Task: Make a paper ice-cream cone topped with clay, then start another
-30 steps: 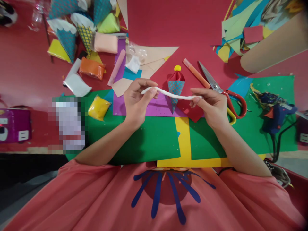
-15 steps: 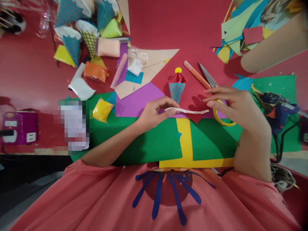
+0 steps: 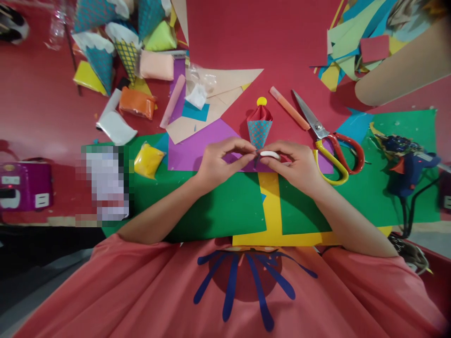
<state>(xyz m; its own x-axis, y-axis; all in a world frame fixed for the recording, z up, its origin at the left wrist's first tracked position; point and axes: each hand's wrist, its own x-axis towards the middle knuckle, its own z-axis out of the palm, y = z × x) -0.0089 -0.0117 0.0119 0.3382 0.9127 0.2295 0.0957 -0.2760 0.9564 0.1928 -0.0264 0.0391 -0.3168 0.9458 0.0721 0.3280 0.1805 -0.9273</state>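
Note:
My left hand [image 3: 220, 162] and my right hand [image 3: 294, 164] meet over the purple paper [image 3: 197, 148], fingertips close together. Between them they pinch a white clay strip [image 3: 269, 154], now bunched short; only a small curved piece shows by my right fingers. Just beyond the hands lies a paper cone [image 3: 260, 126] with a blue patterned body, a red folded top and a yellow dot.
Red and yellow scissors [image 3: 333, 145] and an orange glue stick [image 3: 289, 108] lie to the right. A blue glue gun [image 3: 405, 164] sits far right. Clay packets, orange [image 3: 136, 103] and yellow [image 3: 148, 159], and more cones [image 3: 100, 56] crowd the upper left. Green paper [image 3: 218, 206] lies nearest me.
The strip was stretched long between both hands, then held by the left alone while the right moved toward the scissors. Now the right hand is back and the strip is bunched between them.

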